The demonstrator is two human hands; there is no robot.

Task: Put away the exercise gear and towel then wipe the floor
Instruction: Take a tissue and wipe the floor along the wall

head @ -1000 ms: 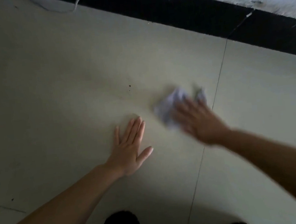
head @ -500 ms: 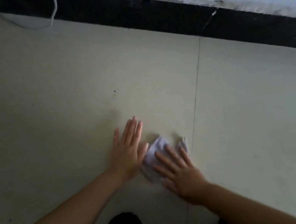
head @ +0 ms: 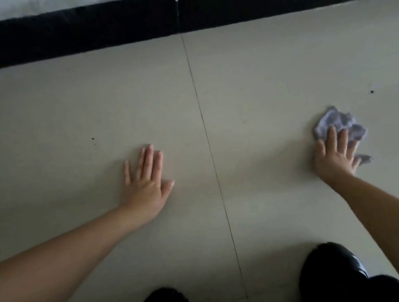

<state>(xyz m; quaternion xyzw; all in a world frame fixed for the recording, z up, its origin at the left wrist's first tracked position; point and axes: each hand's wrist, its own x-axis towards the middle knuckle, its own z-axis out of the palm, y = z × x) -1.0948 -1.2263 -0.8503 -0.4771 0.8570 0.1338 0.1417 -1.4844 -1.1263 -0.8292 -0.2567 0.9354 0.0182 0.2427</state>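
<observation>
Both grips lie flat on the floor (head: 247,77): the left hand (head: 147,181) presses palm-down with straight fingers, holding nothing, just left of the tile seam (head: 206,130), while the right hand (head: 334,155) rests spread fingers on a crumpled grey cloth (head: 338,122), pressing it down rather than clutching it. That cloth sits on the floor well right of the seam, apart from the black skirting (head: 82,30) along the far edge, with a small dark speck (head: 372,92) beyond it. Two black shoes (head: 329,275) stand at the near edge.
</observation>
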